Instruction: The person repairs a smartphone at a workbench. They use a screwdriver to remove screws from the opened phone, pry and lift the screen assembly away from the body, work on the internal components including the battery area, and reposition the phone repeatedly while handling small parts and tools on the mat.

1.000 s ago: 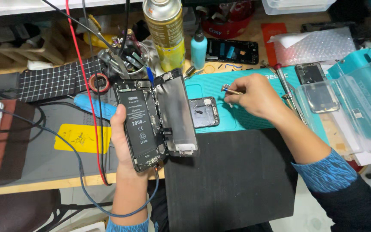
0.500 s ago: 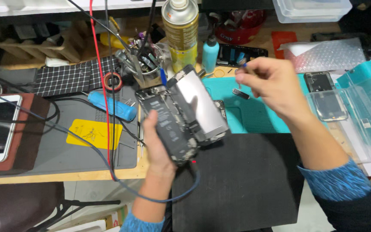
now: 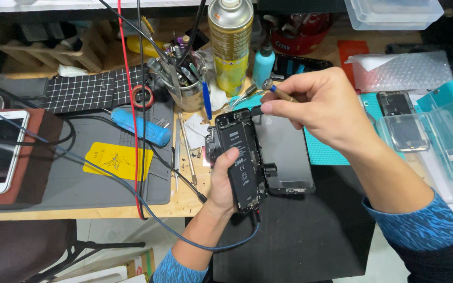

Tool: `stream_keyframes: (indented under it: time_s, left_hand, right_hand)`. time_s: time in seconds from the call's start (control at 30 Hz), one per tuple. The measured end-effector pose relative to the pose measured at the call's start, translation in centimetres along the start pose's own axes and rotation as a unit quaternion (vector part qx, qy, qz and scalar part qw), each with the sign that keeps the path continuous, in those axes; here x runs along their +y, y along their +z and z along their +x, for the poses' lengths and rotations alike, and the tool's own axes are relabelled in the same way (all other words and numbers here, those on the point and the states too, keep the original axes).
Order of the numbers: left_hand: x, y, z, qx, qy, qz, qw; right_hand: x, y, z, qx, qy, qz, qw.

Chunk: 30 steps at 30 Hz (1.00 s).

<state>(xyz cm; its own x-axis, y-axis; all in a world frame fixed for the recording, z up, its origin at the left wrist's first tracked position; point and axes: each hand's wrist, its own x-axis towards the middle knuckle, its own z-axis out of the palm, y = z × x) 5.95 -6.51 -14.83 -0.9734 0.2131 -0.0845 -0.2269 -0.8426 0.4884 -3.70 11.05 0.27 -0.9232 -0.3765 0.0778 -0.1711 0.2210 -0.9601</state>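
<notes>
left hand [image 3: 225, 181] grips opened phone [image 3: 247, 162]; right hand [image 3: 318, 107] holds screwdriver [image 3: 279, 91].

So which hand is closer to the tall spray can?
The right hand. It is just right of and below the tall spray can, holding a small screwdriver whose tip points toward it. The left hand is lower down, gripping the opened phone.

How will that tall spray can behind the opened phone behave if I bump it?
The spray can is tall and narrow, so it probably tips easily. Its round body would likely roll once down. It stands beside the tool cup, which might catch it.
</notes>
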Motion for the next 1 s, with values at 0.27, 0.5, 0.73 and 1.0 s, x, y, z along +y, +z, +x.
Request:
stream_keyframes:
  time_s: [0.27,0.5,0.73,1.0]
  left_hand:
    - [0.7,1.0,-0.3,-0.029,-0.014,0.003,0.999]
    - [0.6,0.7,-0.4,-0.013,-0.021,0.022,0.999]
    - [0.4,-1.3,0.0,-0.002,-0.037,0.044,0.998]
    - [0.3,-2.2,0.5,0.010,-0.051,0.024,0.998]
  right_hand:
    - [1.0,0.3,-0.1,-0.018,0.017,0.004,1.000]
    - [2.8,-0.1,-0.2,-0.023,0.032,0.060,0.997]
    - [4.3,0.3,0.3,-0.023,0.028,0.049,0.998]
    - [4.1,0.6,0.4,-0.025,0.015,0.068,0.997]
